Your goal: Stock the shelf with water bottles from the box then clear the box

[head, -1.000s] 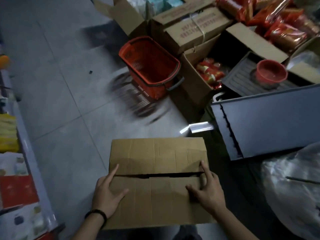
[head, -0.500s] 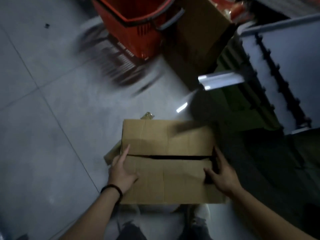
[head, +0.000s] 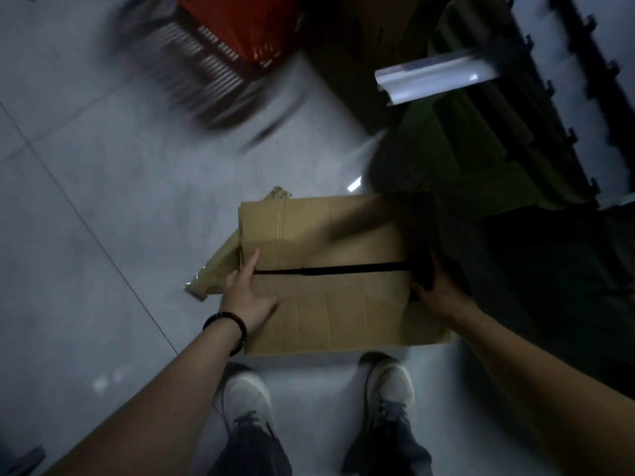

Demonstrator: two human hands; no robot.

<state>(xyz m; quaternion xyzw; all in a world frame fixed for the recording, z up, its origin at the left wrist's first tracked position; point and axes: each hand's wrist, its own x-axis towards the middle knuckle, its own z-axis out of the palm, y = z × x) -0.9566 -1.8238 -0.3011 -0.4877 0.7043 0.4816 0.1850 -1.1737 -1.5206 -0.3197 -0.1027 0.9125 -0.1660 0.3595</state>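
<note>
- Brown cardboard box (head: pixel 330 304), creased, top flaps folded shut with a dark slit between them.
- Roughly level, one taped flap (head: pixel 216 269) splayed out leftward.

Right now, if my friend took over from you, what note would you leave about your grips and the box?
Left grip: holds the cardboard box at its left edge, forefinger straight on top.
Right grip: holds the box's right edge, in shadow.
Box: flaps folded shut, just ahead of the shoes, with the red basket farther off.
Done: no bottles show, so I cannot confirm the shelf is stocked.
Left: clear the box away.
</note>
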